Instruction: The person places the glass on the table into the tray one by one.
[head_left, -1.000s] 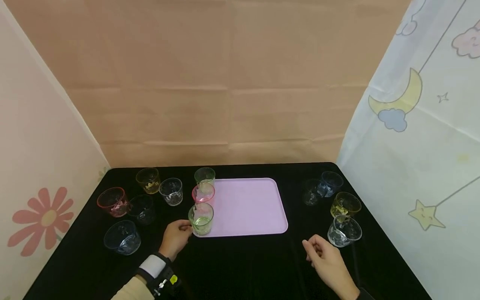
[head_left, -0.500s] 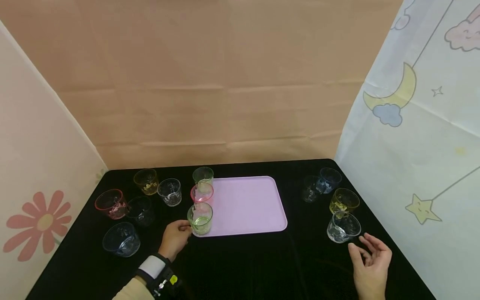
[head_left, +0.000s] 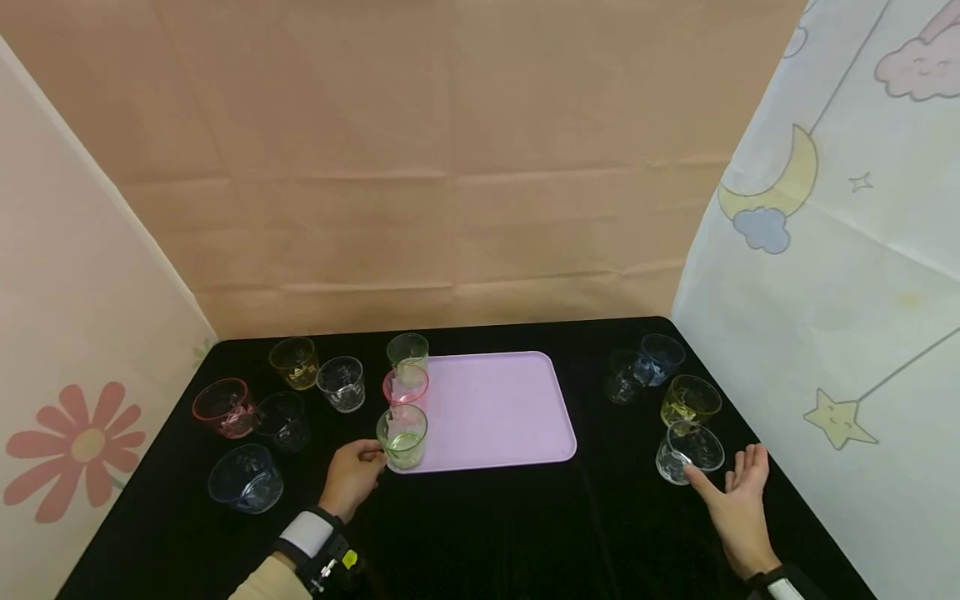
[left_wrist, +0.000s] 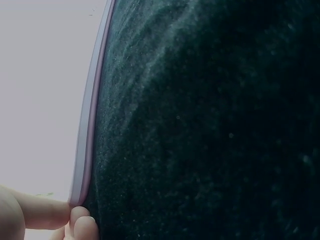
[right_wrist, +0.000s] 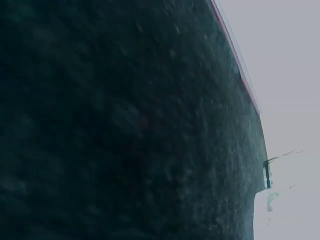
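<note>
A pink tray [head_left: 495, 412] lies on the black table. My left hand [head_left: 352, 477] is at its front left corner, and in the left wrist view the fingers [left_wrist: 45, 212] pinch the tray rim. Along the tray's left side stand a green glass [head_left: 402, 440] by that hand, a pink-rimmed glass [head_left: 406, 387] and another green glass [head_left: 408, 350] behind. On the right, my right hand [head_left: 738, 508] has its fingers spread beside a clear glass [head_left: 678, 467]. The thumb overlaps that glass's lower edge in the head view; whether it touches cannot be told.
Behind the clear glass stand a yellow glass [head_left: 688, 400], a blue glass [head_left: 663, 358] and a dark glass [head_left: 624, 377]. At the left are a red glass [head_left: 227, 408], an amber glass [head_left: 294, 363], a clear glass [head_left: 341, 385], a dark glass [head_left: 283, 421] and a bluish glass [head_left: 247, 479].
My right hand has moved to the right, around the front of the clear glass, and its fingers have spread. The left hand stays at the tray corner. The glasses stand as before.
</note>
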